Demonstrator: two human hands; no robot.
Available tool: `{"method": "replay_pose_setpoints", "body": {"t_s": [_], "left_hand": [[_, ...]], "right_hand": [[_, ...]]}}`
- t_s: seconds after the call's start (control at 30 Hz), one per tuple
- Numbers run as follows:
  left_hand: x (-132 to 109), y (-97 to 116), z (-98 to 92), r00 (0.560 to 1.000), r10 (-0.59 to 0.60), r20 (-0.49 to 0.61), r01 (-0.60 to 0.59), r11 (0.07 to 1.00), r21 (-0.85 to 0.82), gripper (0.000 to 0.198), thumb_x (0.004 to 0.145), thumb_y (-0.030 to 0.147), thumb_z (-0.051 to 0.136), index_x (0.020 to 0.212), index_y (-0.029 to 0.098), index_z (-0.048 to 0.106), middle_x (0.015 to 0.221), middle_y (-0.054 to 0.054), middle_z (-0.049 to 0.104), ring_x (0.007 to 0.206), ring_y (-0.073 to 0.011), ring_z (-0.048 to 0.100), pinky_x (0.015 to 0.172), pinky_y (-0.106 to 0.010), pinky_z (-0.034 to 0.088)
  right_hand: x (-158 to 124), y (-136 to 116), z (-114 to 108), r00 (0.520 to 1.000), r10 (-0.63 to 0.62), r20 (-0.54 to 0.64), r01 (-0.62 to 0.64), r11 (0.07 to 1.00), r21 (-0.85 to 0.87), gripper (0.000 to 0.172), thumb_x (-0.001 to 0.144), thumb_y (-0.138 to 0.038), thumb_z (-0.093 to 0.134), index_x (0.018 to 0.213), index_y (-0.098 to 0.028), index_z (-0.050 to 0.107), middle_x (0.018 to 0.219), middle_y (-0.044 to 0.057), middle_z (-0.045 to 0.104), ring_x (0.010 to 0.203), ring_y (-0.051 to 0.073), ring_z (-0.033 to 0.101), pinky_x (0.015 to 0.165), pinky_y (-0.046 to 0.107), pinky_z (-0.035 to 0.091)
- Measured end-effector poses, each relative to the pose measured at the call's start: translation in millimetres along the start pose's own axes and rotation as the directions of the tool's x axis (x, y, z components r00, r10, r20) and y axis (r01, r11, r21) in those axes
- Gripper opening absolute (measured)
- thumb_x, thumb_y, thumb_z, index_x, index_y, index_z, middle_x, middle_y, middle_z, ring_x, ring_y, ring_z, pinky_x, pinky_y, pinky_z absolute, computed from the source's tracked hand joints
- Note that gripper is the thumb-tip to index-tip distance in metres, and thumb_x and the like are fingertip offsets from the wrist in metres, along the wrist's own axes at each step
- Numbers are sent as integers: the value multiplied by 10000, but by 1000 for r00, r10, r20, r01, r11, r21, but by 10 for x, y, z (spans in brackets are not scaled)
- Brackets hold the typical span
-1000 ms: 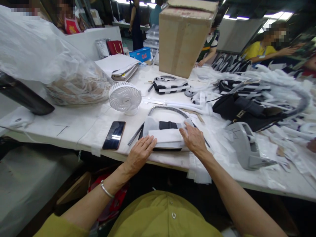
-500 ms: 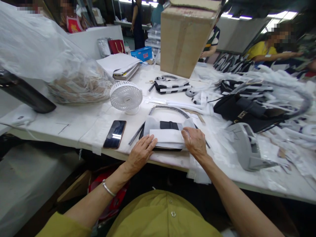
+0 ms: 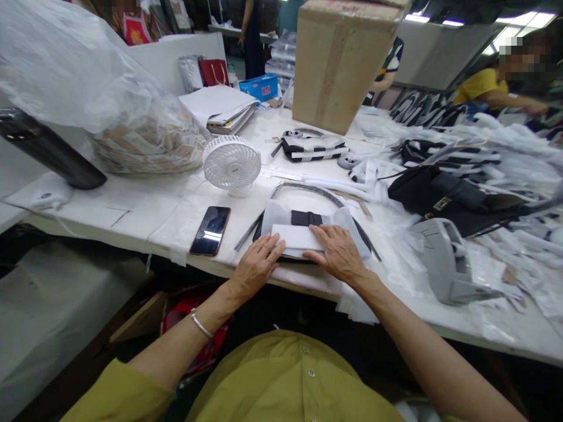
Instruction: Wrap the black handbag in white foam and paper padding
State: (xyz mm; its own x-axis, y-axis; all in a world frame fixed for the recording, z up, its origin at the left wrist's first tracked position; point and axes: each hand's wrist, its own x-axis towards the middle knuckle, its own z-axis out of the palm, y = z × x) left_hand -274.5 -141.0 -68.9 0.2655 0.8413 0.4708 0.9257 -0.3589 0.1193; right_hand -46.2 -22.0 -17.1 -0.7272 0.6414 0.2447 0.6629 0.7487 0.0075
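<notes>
A black handbag lies in front of me at the table's edge, with white wrapping sheet over it and its wrapped handle arching away from me. Across its near side rests a folded white packing strip. My left hand lies with fingers stretched over the strip's left end. On the right end, my right hand presses down flat with its fingers spread. Neither hand is closed around anything. The bag's right front corner is partly hidden by my right hand.
Left of the bag lie a phone and a small white fan. To the right stand a grey tape dispenser and another black handbag among wrapping scraps. A tall cardboard box stands behind. Co-workers are farther back.
My right hand has moved left from the strip's right end onto its top, and its fingers have spread flat. My left hand stays on the left end. The whole view has shifted slightly.
</notes>
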Motion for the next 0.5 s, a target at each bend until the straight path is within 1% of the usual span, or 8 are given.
{"method": "replay_pose_setpoints", "body": {"t_s": [0.13,0.17,0.23,0.27,0.33,0.4,0.43,0.5], "left_hand": [[-15,4,18,1000,-11,-5,11,1000,-7,537,903,162,567,1421,144,429,1462,-176,491,1362,-317,451,1114,-488,434],[-17,4,21,1000,-13,-5,13,1000,-9,545,898,156,570,1423,143,426,1465,-176,487,1365,-318,447,1116,-487,431],[-20,1,27,1000,-9,-7,9,1000,-11,555,890,148,579,1422,133,425,1468,-180,481,1367,-322,442,1121,-484,425],[-22,-2,31,1000,-3,-12,3,1000,-11,554,889,150,584,1419,125,426,1466,-185,482,1367,-325,440,1122,-483,423],[-26,-11,39,1000,9,-24,-10,1000,-6,542,895,158,582,1412,105,429,1456,-197,487,1365,-330,439,1123,-484,420],[-29,-24,39,999,27,-27,-26,1000,15,516,908,146,553,1407,91,434,1446,-206,495,1359,-331,446,1119,-484,421],[-26,-33,31,999,38,-23,-37,999,34,500,915,128,528,1405,86,436,1442,-208,499,1354,-330,453,1114,-481,424],[-8,-51,-6,997,72,6,-72,995,76,480,927,88,464,1406,79,436,1436,-214,505,1343,-320,470,1101,-469,435]], "right_hand": [[-53,-25,11,999,-7,-40,5,999,-48,614,906,-631,509,1267,-142,598,1097,139,667,1000,305,552,882,425,391],[-55,-37,-6,999,-9,-47,6,998,-55,598,906,-621,519,1262,-147,604,1118,141,667,1018,308,556,899,434,392],[-50,-93,-43,996,-11,-89,5,998,-70,591,902,-605,542,1270,-147,607,1254,167,629,1146,335,529,1000,482,358],[-50,-141,-55,993,-19,-118,11,997,-74,614,896,-608,551,1287,-138,597,1342,183,583,1234,353,486,1061,514,315],[-63,-272,-45,987,-76,-145,68,996,-62,708,873,-635,565,1348,-110,549,1476,197,473,1369,370,371,1147,553,217],[-95,-423,18,980,-155,-128,154,988,-12,768,864,-633,582,1403,-95,490,1497,184,460,1403,347,347,1182,538,189],[-114,-490,63,976,-181,-117,184,983,16,754,875,-600,593,1419,-95,469,1484,173,482,1397,327,366,1189,522,196],[-150,-584,159,976,-188,-112,195,979,54,681,899,-499,616,1424,-96,458,1452,159,525,1374,298,411,1191,499,214]]}}
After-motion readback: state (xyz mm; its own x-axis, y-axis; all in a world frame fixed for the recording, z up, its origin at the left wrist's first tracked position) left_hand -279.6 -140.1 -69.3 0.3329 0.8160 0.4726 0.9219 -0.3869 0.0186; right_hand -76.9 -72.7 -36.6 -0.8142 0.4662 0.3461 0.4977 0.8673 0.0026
